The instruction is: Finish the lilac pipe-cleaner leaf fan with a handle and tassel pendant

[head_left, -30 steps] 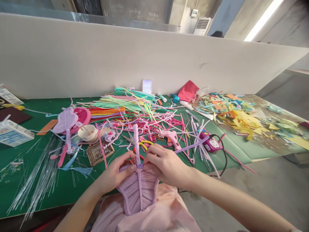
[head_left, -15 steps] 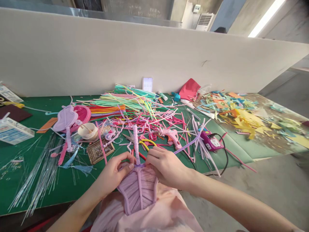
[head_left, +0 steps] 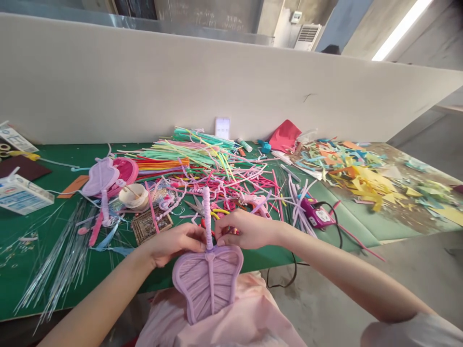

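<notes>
A purple fan made of pipe cleaners rests on my lap, with ribs and a centre spine. Its wrapped handle points up and away from me. My left hand is closed on the fan where the handle meets the leaf-shaped body. On the other side of that joint, my right hand is pinched at the handle's base. A loose purple pipe cleaner sticks up behind the right hand; its lower end is hidden by the fingers, which seem to grip it.
Bundled and loose pipe cleaners cover the table's middle, near a pink glue gun and pliers. A second purple fan and a white cup lie left. Rightward are a purple box with a cable and paper scraps.
Both hands have shifted, uncovering the fan's upper edge. My right hand has turned, and the loose pipe cleaner has swung from pointing right to pointing up.
</notes>
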Available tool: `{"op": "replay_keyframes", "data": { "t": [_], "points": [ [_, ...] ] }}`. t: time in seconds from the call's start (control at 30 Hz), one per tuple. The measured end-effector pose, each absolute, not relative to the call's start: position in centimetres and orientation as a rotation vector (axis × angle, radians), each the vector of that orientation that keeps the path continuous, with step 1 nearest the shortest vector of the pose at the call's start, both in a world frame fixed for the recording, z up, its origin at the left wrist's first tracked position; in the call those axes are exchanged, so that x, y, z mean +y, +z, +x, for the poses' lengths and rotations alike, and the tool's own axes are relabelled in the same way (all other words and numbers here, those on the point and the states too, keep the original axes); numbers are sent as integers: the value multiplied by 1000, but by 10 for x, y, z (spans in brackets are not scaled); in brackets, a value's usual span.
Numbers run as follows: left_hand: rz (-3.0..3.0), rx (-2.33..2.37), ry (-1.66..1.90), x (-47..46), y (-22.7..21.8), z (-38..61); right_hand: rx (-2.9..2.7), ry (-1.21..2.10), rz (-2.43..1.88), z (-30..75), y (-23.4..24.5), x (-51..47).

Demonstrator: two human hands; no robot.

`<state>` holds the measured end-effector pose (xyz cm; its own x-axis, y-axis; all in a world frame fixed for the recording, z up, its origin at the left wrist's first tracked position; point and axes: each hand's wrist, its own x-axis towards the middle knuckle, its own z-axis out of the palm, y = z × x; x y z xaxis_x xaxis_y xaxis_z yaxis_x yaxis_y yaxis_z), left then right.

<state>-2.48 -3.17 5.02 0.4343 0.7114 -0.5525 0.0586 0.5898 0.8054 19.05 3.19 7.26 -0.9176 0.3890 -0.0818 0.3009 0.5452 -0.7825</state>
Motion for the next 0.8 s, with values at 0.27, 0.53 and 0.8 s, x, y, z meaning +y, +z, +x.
{"op": "replay_keyframes", "data": {
  "t": [0.27, 0.53, 0.8],
  "points": [
    [960, 1027, 338, -12, 39, -15, -2571, 1441, -561, 196, 52, 29],
    [1507, 1537, 746, -65, 60, -8, -2438, 1375, -704, 199, 43, 23],
    [1951, 1811, 955, -98, 48, 9, -2349, 1378, -897, 189, 54, 4]
  ]
}}
